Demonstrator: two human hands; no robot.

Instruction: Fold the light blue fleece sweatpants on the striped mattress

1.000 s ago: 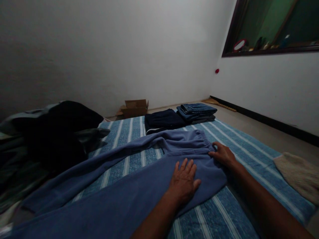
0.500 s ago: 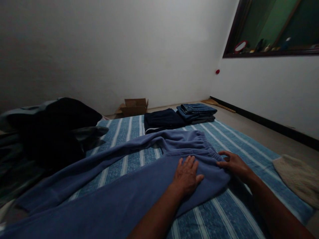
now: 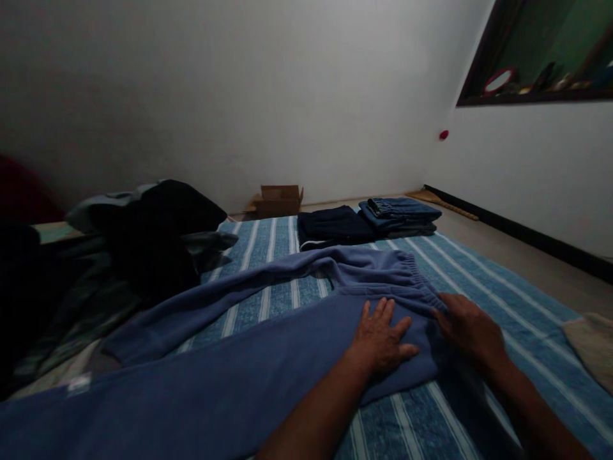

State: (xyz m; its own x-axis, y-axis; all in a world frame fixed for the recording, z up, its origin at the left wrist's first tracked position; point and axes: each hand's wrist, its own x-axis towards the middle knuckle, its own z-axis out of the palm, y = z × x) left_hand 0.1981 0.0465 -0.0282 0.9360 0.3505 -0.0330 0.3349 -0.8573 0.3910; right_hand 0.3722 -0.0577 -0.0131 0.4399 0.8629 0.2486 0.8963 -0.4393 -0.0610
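One pair of sweatpants (image 3: 268, 358) on a striped bed (image 3: 479, 281); left hand (image 3: 383, 338) flat, open; right hand (image 3: 472, 329) at waistband (image 3: 416, 275), grip unclear. Two folded piles (image 3: 366, 220) at 12 o'clock.

Only the person's two forearms and hands show. The left hand (image 3: 383, 338) and the right hand (image 3: 467, 329) are bare: no gloves, no rings to be seen, no watch or band at either wrist. Both forearms are uncovered as far as the lower edge of the picture, with no sleeve in view. The dim light hides finer detail such as the nails.
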